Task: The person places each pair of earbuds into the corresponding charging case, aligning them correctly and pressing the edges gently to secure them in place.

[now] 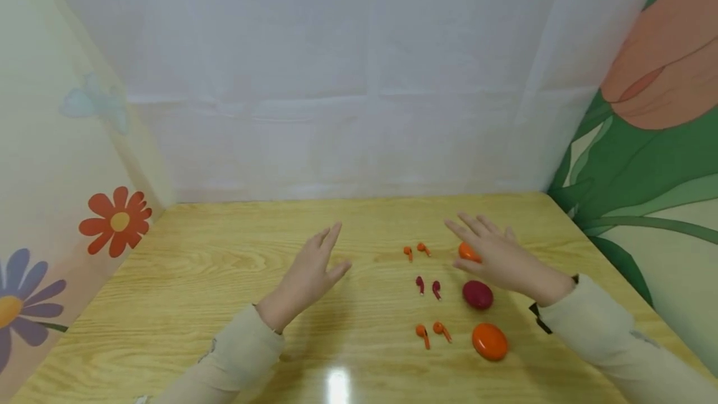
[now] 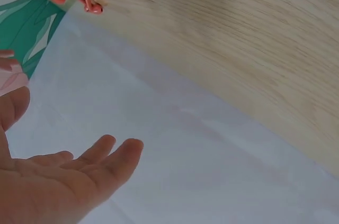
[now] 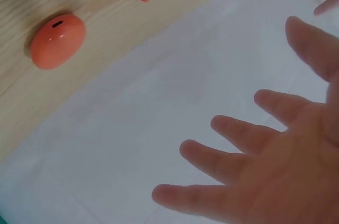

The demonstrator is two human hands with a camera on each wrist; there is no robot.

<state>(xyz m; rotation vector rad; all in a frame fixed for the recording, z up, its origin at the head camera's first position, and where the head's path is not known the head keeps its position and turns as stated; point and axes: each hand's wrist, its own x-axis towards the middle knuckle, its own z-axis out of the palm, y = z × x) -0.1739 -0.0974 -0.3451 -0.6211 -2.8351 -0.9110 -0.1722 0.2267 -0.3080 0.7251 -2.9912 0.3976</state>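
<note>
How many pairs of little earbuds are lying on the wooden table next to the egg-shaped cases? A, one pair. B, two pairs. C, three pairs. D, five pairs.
C: the head view shows three pairs in a column on the table, an orange pair at the back, a dark red pair in the middle and an orange pair in front.

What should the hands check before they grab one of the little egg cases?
1. Left hand free: ok, fingers straight, holding nothing.
2. Right hand free: ok, open above the far orange case.
3. Far orange case fully in view: not ok, the right hand partly covers it.
4. Dark red case and near orange case clear to reach: ok.
5. Cases closed: ok for the near two, cannot tell for the far one.
6. Earbud pairs lie apart from cases: ok.
</note>
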